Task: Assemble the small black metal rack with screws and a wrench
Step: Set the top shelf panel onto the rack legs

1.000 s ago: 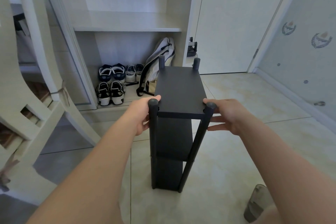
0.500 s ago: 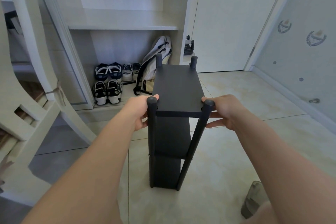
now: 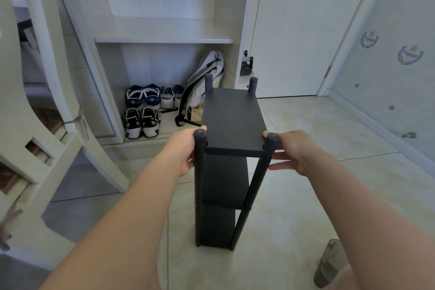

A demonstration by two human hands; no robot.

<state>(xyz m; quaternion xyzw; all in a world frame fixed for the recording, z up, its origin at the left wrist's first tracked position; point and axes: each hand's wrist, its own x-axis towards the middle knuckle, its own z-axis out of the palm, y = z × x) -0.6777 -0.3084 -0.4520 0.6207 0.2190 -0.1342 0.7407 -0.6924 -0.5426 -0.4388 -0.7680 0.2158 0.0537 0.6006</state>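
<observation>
The small black metal rack stands upright on the tiled floor in the middle of the view, with three shelves and four round posts. My left hand grips the near left post just under its top, thumb on the top shelf's corner. My right hand holds the near right post, thumb on the shelf, fingers spread beside it. No screws or wrench are visible.
A white cabinet stands behind the rack, with several shoes and a backpack in its lower bay. A white chair is at the left. A closed door and wallpapered wall are right. A slipper lies bottom right.
The view dipped slightly and came back up. Both hands keep their hold on the near posts, and the rack stays upright in about the same spot.
</observation>
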